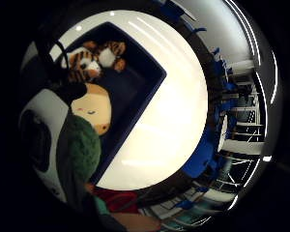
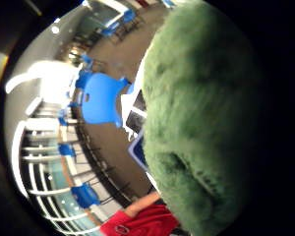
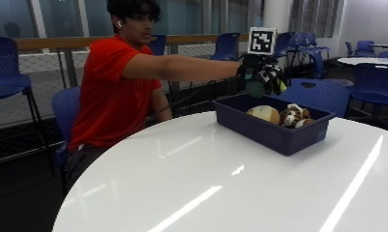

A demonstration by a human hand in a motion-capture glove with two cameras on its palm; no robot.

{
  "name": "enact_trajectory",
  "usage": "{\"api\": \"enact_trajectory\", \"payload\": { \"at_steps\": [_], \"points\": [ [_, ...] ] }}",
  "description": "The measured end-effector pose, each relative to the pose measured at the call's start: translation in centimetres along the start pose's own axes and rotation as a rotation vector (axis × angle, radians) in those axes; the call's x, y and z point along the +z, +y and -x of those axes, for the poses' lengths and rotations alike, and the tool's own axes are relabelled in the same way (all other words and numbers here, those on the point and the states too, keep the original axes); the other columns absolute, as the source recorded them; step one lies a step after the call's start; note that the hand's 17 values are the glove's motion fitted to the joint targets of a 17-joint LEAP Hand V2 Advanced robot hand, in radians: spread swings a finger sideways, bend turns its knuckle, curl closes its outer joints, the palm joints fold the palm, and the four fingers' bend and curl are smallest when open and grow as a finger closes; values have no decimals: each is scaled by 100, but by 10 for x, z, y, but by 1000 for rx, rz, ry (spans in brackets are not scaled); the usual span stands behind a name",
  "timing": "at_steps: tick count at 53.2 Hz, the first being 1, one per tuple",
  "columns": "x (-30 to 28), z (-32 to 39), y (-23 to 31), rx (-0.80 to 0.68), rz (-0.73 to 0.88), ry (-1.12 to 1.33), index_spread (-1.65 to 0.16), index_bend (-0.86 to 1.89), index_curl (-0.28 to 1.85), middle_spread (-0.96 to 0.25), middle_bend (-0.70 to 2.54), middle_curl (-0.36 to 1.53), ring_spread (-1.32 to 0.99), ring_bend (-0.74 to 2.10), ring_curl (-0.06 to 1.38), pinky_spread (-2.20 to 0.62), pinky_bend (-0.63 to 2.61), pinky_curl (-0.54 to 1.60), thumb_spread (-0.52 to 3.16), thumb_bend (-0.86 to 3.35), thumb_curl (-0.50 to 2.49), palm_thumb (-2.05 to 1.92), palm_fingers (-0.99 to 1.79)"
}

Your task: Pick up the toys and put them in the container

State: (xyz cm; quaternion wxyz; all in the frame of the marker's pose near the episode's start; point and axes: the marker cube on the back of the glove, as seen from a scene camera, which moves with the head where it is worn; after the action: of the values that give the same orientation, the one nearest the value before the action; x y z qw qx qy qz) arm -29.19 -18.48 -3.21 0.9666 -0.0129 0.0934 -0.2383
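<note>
Green plush toy (image 3: 256,88) hangs held in the gloved right hand (image 3: 263,75), fingers curled round it, above the blue container (image 3: 271,130) on the bench (image 3: 200,183). Likely soft, light; gripped by its body.

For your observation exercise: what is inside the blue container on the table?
Inside the blue container lie a tiger toy and a tan round toy. The hand holds a green toy above it. The container's near wall hides its floor.

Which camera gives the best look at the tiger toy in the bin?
The little finger side palm view: the tiger toy lies unobstructed in the blue bin. The outside view shows it small behind the rim. The thumb side view misses it.
</note>
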Motion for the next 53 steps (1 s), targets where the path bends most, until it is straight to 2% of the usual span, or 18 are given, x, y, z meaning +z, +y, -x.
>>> {"api": "enact_trajectory", "payload": {
  "at_steps": [5, 6, 8, 9, 10, 12, 17, 22, 26, 30, 35, 40, 53],
  "points": [
    [10, 2, -4, 157, 115, -37, -57, 13, 110, -46, 18, 53, -48, 82, 53, -46, 97, 43, 68, -2, 108, 63, 86],
    [13, 1, -4, 159, 133, -33, -57, 12, 110, -46, 18, 53, -48, 82, 53, -46, 98, 43, 69, -2, 108, 63, 85],
    [17, -1, -1, 116, 157, -31, -56, 3, 106, -41, 7, 49, -44, 83, 53, -45, 109, 46, 78, -3, 105, 59, 66],
    [18, -3, 1, 84, 163, -25, -55, -1, 100, -34, 5, 47, -35, 60, 47, -33, 106, 46, 86, -15, 96, 39, 4],
    [20, -6, 3, 53, 167, -7, -52, 2, 101, -31, 10, 50, -30, 61, 54, -29, 112, 53, 89, -14, 93, 34, -11],
    [24, -12, 6, 7, 172, 44, -51, 0, 93, -25, 12, 47, -23, 49, 51, -22, 115, 52, 93, -15, 86, 21, -25],
    [25, -9, 7, 82, 165, -15, -47, 4, 78, -17, 14, 42, -12, 31, 37, -9, 108, 43, 101, -10, 73, 3, -28],
    [30, -21, 15, 104, 135, -21, -44, 6, 68, -12, 13, 39, -5, 24, 33, -1, 104, 41, 105, -8, 63, -6, -27],
    [35, -31, 28, 55, 122, -45, -42, 7, 61, -10, 13, 37, -1, 22, 33, 3, 102, 39, 106, -8, 57, -7, -25],
    [45, -51, 42, 68, 115, -39, -40, 10, 56, -9, 13, 35, 1, 19, 32, 5, 99, 38, 106, -9, 51, -10, -23],
    [56, -82, 63, -40, 106, 6, -38, 11, 51, -8, 13, 33, 2, 18, 32, 7, 97, 37, 106, -9, 44, -11, -21],
    [60, -94, 77, 117, 82, -152, -37, 13, 47, -8, 13, 31, 3, 16, 31, 9, 94, 35, 105, -9, 39, -12, -21],
    [82, -164, 131, 249, 69, -193, -35, 13, 39, -7, 13, 28, 3, 16, 29, 10, 90, 33, 101, -10, 28, -13, -20]
  ]
}}
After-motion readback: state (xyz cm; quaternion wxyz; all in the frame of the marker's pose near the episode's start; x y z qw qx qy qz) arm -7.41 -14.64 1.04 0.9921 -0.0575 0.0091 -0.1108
